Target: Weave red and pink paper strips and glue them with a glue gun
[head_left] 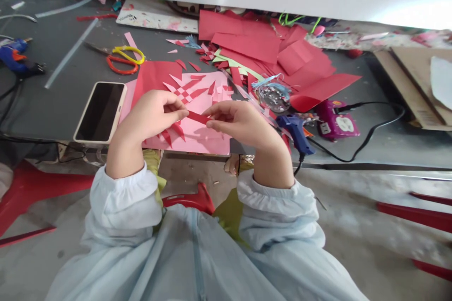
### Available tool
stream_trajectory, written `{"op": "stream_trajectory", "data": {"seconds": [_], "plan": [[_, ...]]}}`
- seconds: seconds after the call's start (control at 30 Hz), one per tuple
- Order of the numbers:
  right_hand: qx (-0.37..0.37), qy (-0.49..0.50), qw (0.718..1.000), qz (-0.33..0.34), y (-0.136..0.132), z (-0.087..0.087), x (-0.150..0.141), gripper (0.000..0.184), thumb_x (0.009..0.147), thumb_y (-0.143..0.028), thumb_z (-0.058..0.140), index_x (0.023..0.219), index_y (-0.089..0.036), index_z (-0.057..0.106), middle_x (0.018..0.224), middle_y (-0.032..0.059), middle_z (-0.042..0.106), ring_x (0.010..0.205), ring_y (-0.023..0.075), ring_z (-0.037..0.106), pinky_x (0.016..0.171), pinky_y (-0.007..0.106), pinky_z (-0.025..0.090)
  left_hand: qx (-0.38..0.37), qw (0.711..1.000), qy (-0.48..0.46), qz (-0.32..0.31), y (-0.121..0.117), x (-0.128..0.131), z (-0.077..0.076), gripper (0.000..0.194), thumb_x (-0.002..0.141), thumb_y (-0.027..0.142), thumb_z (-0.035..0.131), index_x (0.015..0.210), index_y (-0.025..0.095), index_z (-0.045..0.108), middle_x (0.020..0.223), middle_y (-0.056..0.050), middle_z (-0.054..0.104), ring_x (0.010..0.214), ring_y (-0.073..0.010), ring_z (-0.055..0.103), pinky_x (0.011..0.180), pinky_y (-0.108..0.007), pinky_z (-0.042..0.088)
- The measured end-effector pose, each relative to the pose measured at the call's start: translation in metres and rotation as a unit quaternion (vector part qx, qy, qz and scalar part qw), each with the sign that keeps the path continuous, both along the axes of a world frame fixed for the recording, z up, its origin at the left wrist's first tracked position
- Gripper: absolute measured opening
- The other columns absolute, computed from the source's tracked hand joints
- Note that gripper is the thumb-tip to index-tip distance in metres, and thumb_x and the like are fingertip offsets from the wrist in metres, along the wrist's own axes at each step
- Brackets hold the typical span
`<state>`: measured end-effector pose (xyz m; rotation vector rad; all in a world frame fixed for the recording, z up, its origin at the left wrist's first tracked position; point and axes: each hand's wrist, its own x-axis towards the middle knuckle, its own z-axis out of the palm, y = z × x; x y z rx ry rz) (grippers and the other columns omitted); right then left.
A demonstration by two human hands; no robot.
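Observation:
A short red paper strip (pixel 198 117) is stretched between my two hands. My left hand (pixel 155 112) pinches its left end, thumb against fingers, and my right hand (pixel 236 120) pinches the right end. Below them lies a pink paper sheet (pixel 208 146) at the table's front edge. On it, just beyond my left fingers, a red and pink woven paper piece (pixel 184 91) spreads pointed ends. More cut red and pink strips lie around it, partly hidden by my hands. A red sheet (pixel 151 75) sits under the left side.
A phone (pixel 100 113) and orange-and-yellow scissors (pixel 125 59) lie at left. Red paper sheets (pixel 254 47) pile up behind. At right are a blue glue gun (pixel 295 132) with a cord, a purple box (pixel 337 120) and cardboard (pixel 413 89). Another glue gun (pixel 16 56) lies far left.

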<state>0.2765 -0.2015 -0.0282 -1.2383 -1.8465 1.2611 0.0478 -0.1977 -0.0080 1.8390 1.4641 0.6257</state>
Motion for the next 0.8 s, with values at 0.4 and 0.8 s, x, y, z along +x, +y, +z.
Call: {"op": "stream_trajectory", "data": {"seconds": [0.4,0.8], "plan": [[0.288,-0.001,0.951,-0.111,-0.008,0.011,0.008,0.013,0.083,-0.016,0.067,0.080,-0.026,0.076,0.087,0.0027,0.072,0.081,0.0178,0.066,0.073,0.035,0.056,0.043,0.987,-0.157,0.001,-0.009,0.006,0.009,0.019,0.077,0.017,0.074,0.095,0.021,0.074,0.091,-0.003,0.075,0.087,-0.0170,0.072,0.083,-0.029,0.061],[0.536,0.060,0.836,-0.103,0.000,-0.001,0.009,0.022,0.088,-0.009,0.068,0.083,-0.030,0.074,0.081,0.0007,0.067,0.073,0.0152,0.066,0.062,0.035,0.056,-0.054,0.965,-0.249,-0.062,-0.010,0.011,0.008,0.040,0.089,0.056,0.069,0.093,0.017,0.075,0.086,-0.005,0.075,0.078,-0.0170,0.073,0.071,-0.027,0.061]]}}
